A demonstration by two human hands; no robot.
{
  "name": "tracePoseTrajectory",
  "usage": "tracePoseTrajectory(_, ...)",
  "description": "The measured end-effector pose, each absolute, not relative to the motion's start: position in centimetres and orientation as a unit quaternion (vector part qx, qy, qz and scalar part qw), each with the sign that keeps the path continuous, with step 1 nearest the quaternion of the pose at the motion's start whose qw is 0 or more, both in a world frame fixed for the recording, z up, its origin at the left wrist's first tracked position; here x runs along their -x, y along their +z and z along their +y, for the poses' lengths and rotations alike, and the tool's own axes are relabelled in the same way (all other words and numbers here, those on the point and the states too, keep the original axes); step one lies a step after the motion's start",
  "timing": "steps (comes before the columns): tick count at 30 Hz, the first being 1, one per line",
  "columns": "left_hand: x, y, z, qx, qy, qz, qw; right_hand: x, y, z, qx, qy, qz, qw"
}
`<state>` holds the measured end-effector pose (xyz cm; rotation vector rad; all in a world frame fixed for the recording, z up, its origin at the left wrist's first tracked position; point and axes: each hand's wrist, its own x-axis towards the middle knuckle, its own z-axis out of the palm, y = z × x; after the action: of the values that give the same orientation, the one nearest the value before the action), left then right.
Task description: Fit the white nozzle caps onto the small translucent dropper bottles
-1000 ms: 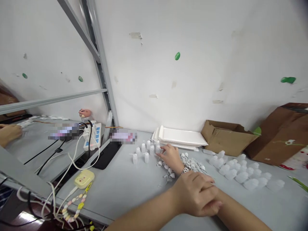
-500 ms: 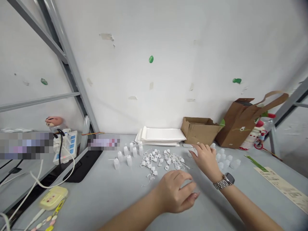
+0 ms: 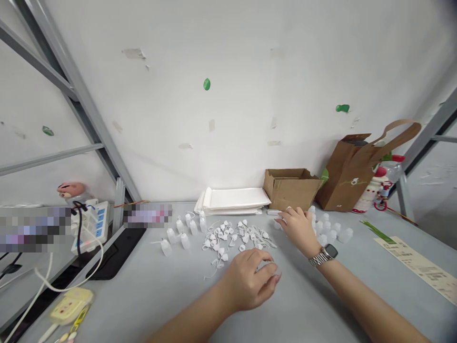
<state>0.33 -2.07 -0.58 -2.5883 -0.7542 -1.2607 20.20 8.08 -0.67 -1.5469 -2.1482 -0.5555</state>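
Note:
My left hand (image 3: pixel 252 278) hovers over the front middle of the grey table, its fingers loosely curled and apart, with nothing visible between them. Farther back on the right, my right hand (image 3: pixel 300 231) reaches palm down with fingers bent and spread. By its thumb is a small translucent bottle (image 3: pixel 276 225), partly hidden; contact is unclear. More uncapped bottles (image 3: pixel 332 233) cluster to the right of that hand. Between the hands and the wall lies a loose pile of white caps with cords (image 3: pixel 246 236). Several capped bottles (image 3: pixel 184 240) stand to the left of the pile.
White padded envelopes (image 3: pixel 235 199) are stacked against the wall, beside an open cardboard box (image 3: pixel 293 193) and a brown paper bag (image 3: pixel 344 176). A black phone-like slab (image 3: pixel 116 252), a power strip (image 3: pixel 98 226) and white cables occupy the left. A paper strip (image 3: pixel 421 267) lies at right.
The camera view has shifted, so the table's contents appear farther left. Both hands keep nearly the same poses; my right hand stays by the translucent bottles.

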Motion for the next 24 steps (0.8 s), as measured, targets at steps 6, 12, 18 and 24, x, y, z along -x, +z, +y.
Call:
tracePoseTrajectory(6, 0.4, -1.0, -0.5, 0.800, -0.416, -0.431, 0.023, -19.5, -0.6, 7.6, 0.550, -0.181, -0.779, 0.240)
tracePoseTrajectory(12, 1.7, -0.2, 1.0, 0.682, -0.415, -0.599, -0.063, -18.8, 0.7, 5.1, 0.482, 0.008, -0.806, 0.344)
tracePoseTrajectory(18, 1.8, -0.8, 1.4, 0.697, -0.364, -0.616, -0.058, -17.4, 1.3, 2.4, 0.399, 0.163, -0.852, 0.296)
tracePoseTrajectory(24, 2.2, -2.1, 2.1, 0.745, -0.318, -0.587, -0.004, -16.5, 0.4, 1.2, 0.374, 0.160, -0.883, 0.235)
